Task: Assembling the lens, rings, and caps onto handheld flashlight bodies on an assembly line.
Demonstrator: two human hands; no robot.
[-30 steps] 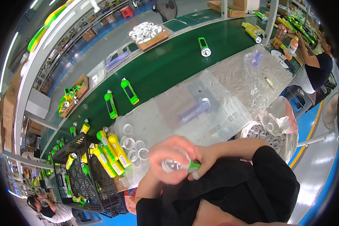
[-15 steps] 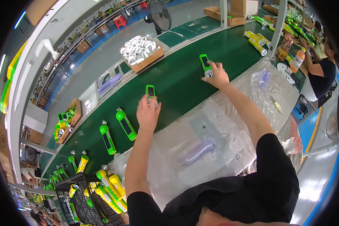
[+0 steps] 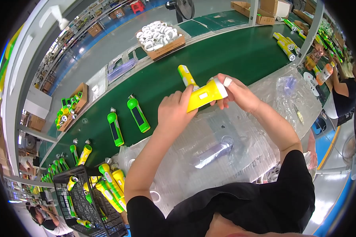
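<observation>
A yellow flashlight (image 3: 205,94) with a white switch and a white-rimmed head lies across my two hands, above the green belt's near edge. My left hand (image 3: 174,108) is closed round its handle end. At its wide head, my right hand (image 3: 239,94) has the thumb, with a white wrapping on it, by the rim and the fingers curled below. Just behind, a second yellow flashlight (image 3: 187,76) lies on the green belt (image 3: 233,51), its near end hidden by the held one. Left of my hands, two green flashlights (image 3: 138,114) (image 3: 115,128) with dark panels lie on the belt.
A carton of white rings (image 3: 172,46) stands beyond the belt. A black crate (image 3: 61,185) with yellow and green flashlights is at lower left. Plastic sheeting (image 3: 178,158) covers the near worktop. Yellow flashlights (image 3: 285,46) lie at far right, near a co-worker (image 3: 344,94).
My hands were apart, each at a green-faced flashlight on the belt. They have come together on a raised yellow flashlight; another yellow one shows behind. The view has shifted slightly.
</observation>
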